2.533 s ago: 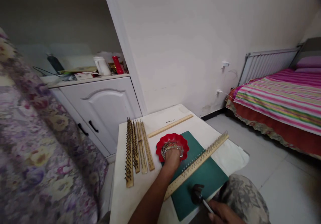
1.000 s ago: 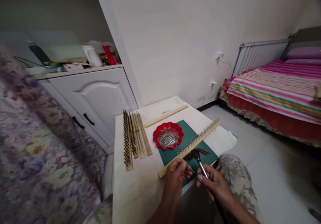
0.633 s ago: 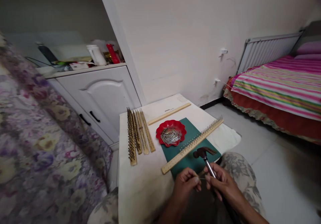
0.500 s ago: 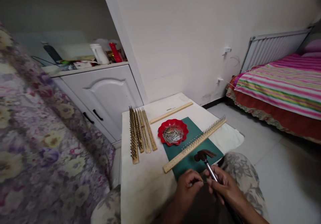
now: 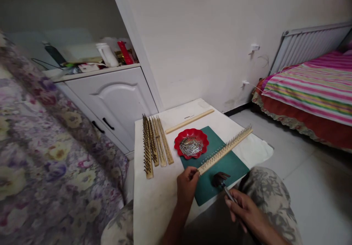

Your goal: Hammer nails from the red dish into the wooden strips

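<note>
My right hand is wrapped round the handle of a claw hammer, whose blurred head hangs over the green mat. At the near left end of a wooden strip, my left hand is closed in a pinch, apparently on a nail mostly hidden by the fingertips. Rows of upright nails stand along that strip, which lies slantwise across the mat. Behind my left hand, a red scalloped dish holds many loose nails and overlaps the mat's edge.
Several nail-studded strips lie side by side at the table's left. A plain wooden strip is near the back edge of the white table. A cabinet stands behind left; a bed is at the right.
My left hand has moved from beside the hammer handle, forward and left to the strip's near end. My right hand still grips the hammer, its head now slightly lower and blurred.
</note>
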Demonstrator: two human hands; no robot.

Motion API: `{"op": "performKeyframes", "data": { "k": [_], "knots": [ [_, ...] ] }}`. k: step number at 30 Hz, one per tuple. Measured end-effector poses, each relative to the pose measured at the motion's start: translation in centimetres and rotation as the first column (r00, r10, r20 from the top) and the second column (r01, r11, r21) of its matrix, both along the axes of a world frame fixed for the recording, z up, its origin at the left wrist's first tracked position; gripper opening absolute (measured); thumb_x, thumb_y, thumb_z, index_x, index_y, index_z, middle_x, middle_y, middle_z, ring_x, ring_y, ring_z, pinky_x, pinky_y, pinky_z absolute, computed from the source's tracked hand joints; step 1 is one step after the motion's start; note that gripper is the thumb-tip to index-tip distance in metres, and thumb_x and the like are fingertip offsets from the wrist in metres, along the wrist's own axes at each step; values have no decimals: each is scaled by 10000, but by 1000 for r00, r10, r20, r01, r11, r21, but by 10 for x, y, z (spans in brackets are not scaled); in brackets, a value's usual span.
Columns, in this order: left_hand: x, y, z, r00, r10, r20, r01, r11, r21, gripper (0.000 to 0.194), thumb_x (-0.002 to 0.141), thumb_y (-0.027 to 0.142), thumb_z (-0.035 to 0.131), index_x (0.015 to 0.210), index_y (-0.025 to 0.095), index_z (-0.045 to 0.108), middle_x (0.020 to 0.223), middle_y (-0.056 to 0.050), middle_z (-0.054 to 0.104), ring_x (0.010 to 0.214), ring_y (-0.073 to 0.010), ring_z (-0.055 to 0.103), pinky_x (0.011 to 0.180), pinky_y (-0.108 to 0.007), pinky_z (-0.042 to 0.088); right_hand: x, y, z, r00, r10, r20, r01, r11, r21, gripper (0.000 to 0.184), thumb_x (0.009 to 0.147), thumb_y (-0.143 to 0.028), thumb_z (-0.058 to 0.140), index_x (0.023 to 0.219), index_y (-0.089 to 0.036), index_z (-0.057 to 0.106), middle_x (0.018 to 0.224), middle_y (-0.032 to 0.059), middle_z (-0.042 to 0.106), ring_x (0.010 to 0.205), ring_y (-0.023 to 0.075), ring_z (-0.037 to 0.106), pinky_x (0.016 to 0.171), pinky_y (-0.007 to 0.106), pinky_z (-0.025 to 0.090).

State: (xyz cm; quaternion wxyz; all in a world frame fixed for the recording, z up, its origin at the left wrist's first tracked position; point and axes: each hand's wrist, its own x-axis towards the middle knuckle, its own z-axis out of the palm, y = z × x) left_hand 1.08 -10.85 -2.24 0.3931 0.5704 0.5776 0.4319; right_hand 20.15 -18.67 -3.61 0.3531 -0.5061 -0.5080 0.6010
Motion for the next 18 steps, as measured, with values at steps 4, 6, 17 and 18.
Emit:
{"op": "performKeyframes", "data": {
  "k": [4,6,17,18],
  "knots": [
    [1,15,-4,997,27,-71,-21,996,84,143,764,297,533,728,183,611,680,6,608,655,-135,565,618,-217,419,-2,-1,-1,1000,7,16,-7,999,-31,356,793,-540,491,807,-185,464,478,-106,455,293,26,277,270,121,243],
    [2,18,-6,991,36,-130,-18,991,136,151,774,289,519,726,183,616,709,-1,603,669,-134,560,632,-219,417,-1,-1,-1,1000,4,17,-3,999,-35,337,800,-521,487,809,-184,463,478,-107,442,298,26,275,269,117,240],
    [2,20,-9,975,50,-218,-10,983,184,171,801,296,509,753,183,629,712,-3,592,681,-136,559,640,-219,412,1,-1,-2,1000,14,12,-14,999,-39,330,793,-516,485,808,-188,466,481,-111,405,308,31,266,261,123,244],
    [2,20,-11,974,47,-221,-5,982,189,173,806,297,507,760,183,628,716,-2,592,686,-134,561,644,-219,414,1,0,-2,1000,15,13,-15,999,-37,325,793,-512,488,808,-188,466,481,-112,401,308,31,266,260,122,247]
  ]
}}
